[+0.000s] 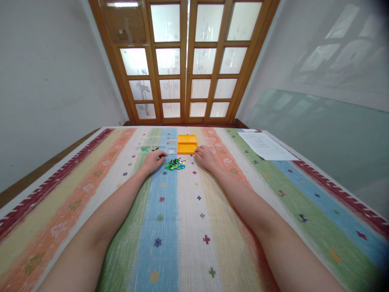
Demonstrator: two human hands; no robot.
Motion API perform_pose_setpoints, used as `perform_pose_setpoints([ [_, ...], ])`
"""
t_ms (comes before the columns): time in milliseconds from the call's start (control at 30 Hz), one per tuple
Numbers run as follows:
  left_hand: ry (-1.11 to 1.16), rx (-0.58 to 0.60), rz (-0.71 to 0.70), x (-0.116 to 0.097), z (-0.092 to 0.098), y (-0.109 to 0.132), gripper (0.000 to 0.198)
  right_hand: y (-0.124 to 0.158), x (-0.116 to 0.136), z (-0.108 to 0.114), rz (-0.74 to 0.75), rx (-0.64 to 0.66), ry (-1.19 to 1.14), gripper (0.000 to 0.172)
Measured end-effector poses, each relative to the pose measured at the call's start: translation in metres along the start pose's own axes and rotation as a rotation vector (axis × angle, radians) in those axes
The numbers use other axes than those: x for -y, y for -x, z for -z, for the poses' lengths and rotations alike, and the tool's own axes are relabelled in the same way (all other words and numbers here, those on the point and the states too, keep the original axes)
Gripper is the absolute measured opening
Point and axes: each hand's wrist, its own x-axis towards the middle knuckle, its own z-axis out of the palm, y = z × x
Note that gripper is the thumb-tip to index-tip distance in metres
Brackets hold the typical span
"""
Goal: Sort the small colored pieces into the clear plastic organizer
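Observation:
A small heap of mixed green, brown, yellow and blue pieces (175, 164) lies on the striped tablecloth between my hands; they are too small to name. To the heap's left rests my left hand (153, 162), fingers curled together at the edge of a clear compartment box (158, 142). That box holds green pieces (144, 149), dark brown pieces (156, 149) and white ones (171, 152). My right hand (206, 157) is by the lower right corner of an open orange box (187, 139), its fingertips closed together. What either hand pinches, if anything, cannot be made out.
Another clear plastic box or lid (209, 142) sits right of the orange box, partly behind my right hand. Printed paper sheets (266, 145) lie near the table's right edge. Past the far edge stand wooden doors with glass panes (171, 61). A glass panel (304, 125) leans at the right wall.

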Motion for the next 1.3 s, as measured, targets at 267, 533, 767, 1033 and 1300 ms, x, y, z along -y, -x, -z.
perform_pose_setpoints([
  [267,0.142,-0.207,0.14,0.02,-0.001,-0.004,0.025,0.0,-0.001,-0.002,-0.006,-0.001,-0.004,0.014],
  [533,0.31,-0.402,0.279,0.039,0.002,-0.009,0.026,0.0,0.005,0.004,-0.006,0.021,0.004,0.015],
  [767,0.33,-0.514,0.326,0.048,0.006,-0.01,0.026,0.0,0.006,0.005,-0.022,0.022,0.006,0.015],
  [1033,0.291,-0.575,0.443,0.058,0.011,-0.009,0.038,0.001,0.006,0.004,-0.014,0.011,-0.001,0.015],
  [1300,0.227,-0.58,0.483,0.066,0.01,-0.007,0.051,0.001,0.004,0.003,-0.015,0.013,-0.005,0.015],
])
